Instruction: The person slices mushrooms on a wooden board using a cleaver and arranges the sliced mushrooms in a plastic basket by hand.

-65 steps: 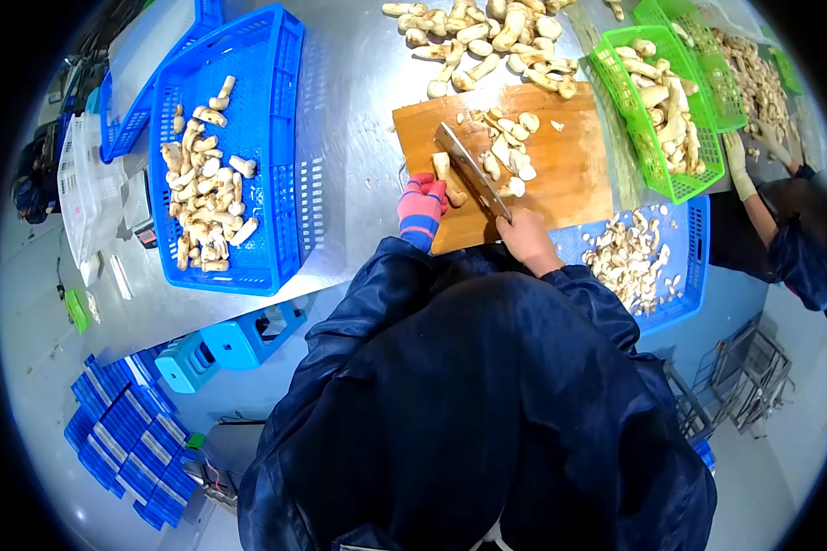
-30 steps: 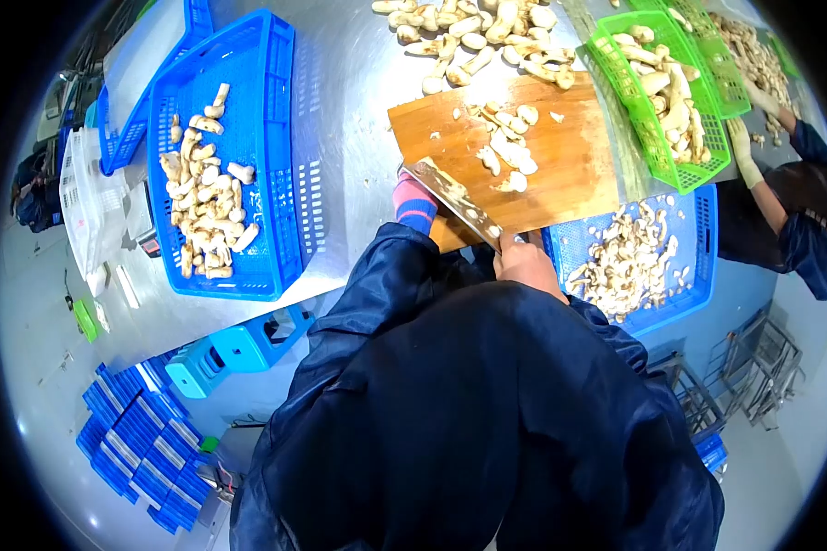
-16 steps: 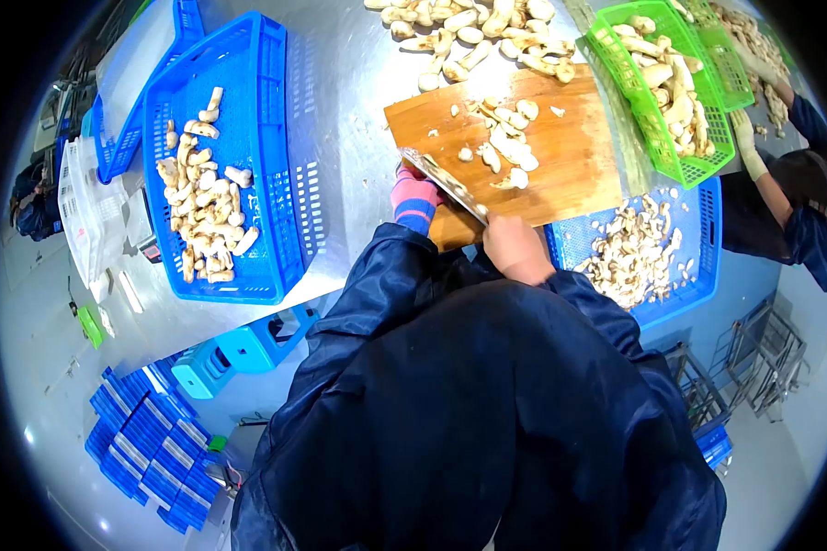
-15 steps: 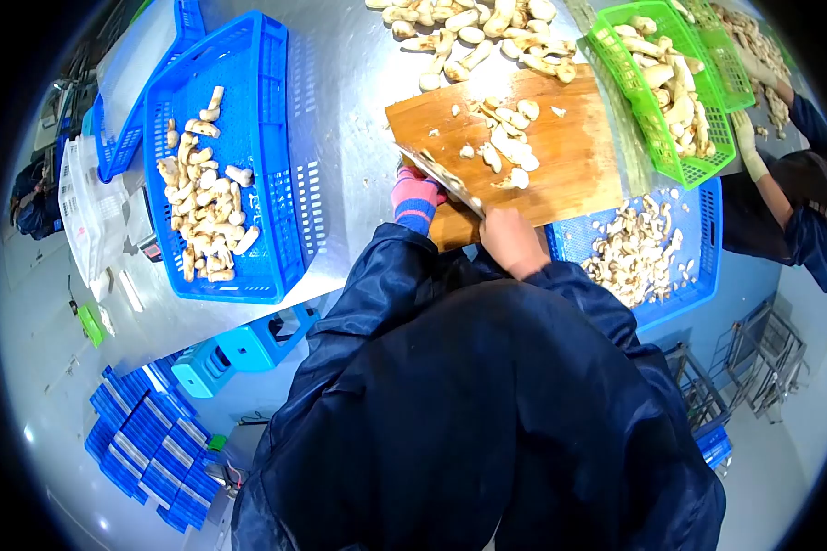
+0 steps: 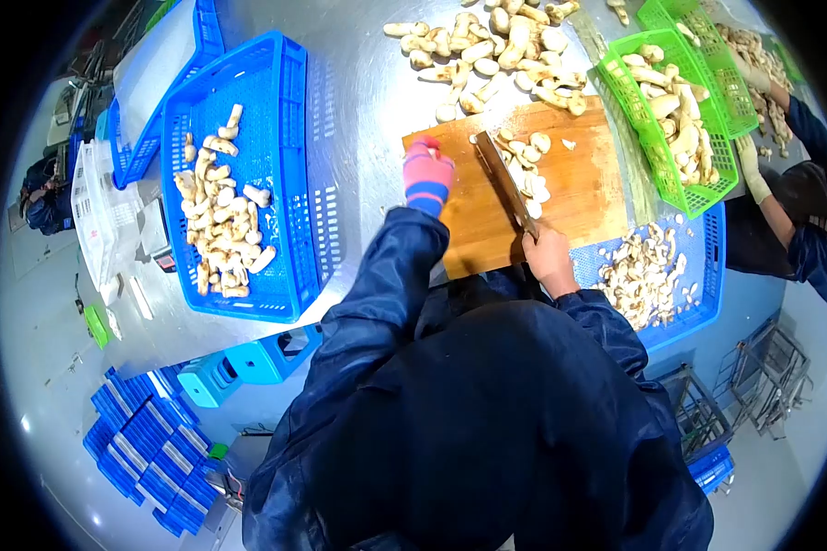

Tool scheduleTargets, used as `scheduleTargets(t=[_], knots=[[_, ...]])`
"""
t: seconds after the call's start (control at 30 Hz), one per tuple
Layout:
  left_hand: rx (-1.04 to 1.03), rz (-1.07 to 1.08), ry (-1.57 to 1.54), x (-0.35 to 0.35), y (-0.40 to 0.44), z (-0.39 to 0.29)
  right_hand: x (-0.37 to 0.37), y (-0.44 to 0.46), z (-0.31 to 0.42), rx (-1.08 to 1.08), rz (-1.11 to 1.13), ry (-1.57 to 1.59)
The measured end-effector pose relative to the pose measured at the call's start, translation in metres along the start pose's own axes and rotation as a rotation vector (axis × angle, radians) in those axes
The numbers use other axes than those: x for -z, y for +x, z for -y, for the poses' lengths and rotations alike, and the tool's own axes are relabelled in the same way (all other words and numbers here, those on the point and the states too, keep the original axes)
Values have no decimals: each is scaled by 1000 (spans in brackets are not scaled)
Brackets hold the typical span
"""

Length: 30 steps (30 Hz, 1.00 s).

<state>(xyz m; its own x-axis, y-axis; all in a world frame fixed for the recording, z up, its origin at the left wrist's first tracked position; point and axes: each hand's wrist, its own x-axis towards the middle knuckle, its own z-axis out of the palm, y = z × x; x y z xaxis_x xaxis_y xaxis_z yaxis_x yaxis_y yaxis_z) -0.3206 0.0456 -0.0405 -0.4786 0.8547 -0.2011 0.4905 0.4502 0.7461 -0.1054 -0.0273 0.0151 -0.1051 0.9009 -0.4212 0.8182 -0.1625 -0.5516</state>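
My right hand (image 5: 549,257) is wrapped round the handle of a long knife (image 5: 503,176), whose blade slants up and left across the wooden cutting board (image 5: 473,234). Along the blade's right side lie sliced mushrooms (image 5: 524,170). My left hand (image 5: 427,173), in a pink and blue striped glove, is over the board's left edge with its fingers curled closed; what they hold, if anything, cannot be made out. Beyond the board's far edge whole mushrooms (image 5: 518,39) are piled on the metal table (image 5: 363,119).
On the left stands a blue basket (image 5: 289,184) with whole mushrooms. A green basket (image 5: 662,170) of mushrooms sits at the right, above a blue tray (image 5: 708,275) of cut pieces. Another person's gloved hand (image 5: 752,170) is at far right. Blue stools (image 5: 271,358) stand below.
My left hand has moved up from the board's lower left onto its upper left side. The knife has shifted right, away from that hand, and stands steeper beside the slices. The view has shifted slightly.
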Motion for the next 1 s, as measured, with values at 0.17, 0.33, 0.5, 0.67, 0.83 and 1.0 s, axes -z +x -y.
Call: scheduleTargets(t=[0.17,0.33,0.5,0.67,0.83,1.0], knots=[[-214,14,360,-9,68,-38,0,-1,0,43,-48,81],[-108,395,526,0,108,-48,-6,-3,-6,68,-99,96],[85,685,162,49,26,-27,-3,0,-9,60,-69,119],[-156,444,368,33,-67,12,20,-10,-1,27,83,162],[-183,332,343,28,-79,19,25,-27,-8,69,182,75],[-208,335,380,26,-78,21,9,-19,-9,76,228,-26]])
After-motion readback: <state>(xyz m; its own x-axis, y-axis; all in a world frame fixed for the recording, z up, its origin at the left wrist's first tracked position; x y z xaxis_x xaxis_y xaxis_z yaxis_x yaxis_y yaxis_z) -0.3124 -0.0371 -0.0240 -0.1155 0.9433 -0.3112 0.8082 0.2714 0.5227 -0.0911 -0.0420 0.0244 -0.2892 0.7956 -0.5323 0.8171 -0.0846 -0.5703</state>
